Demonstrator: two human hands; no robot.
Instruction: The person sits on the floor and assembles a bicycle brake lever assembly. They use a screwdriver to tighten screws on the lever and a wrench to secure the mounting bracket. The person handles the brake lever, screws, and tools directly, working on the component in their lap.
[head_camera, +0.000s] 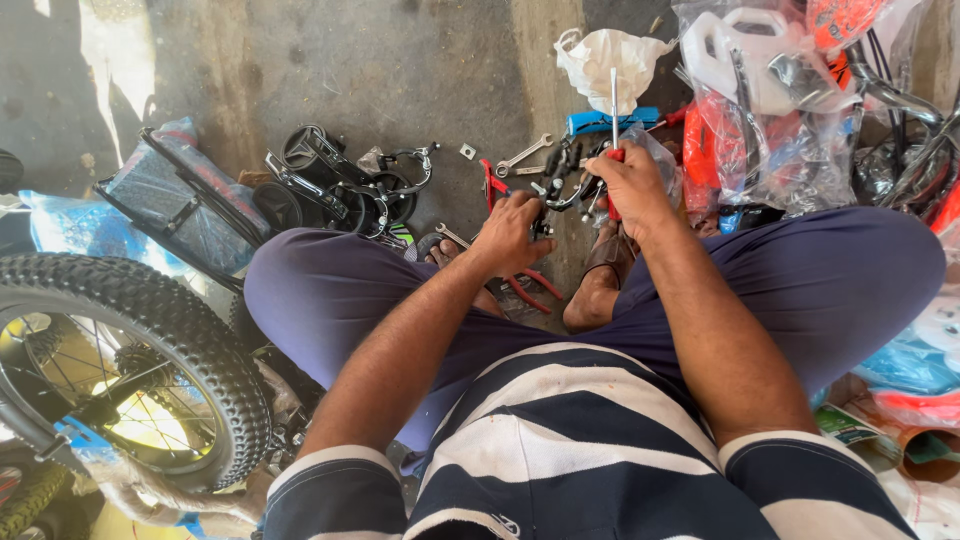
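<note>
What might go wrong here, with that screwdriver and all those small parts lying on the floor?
1. The right hand works a red-handled screwdriver on a small metal part that the left hand steadies; a slip might jab those fingers.
2. A nut and a spanner lie loose on the concrete floor; small pieces could roll off and get lost.
3. Red pliers lie beside the bare feet, which might press on them.
</note>
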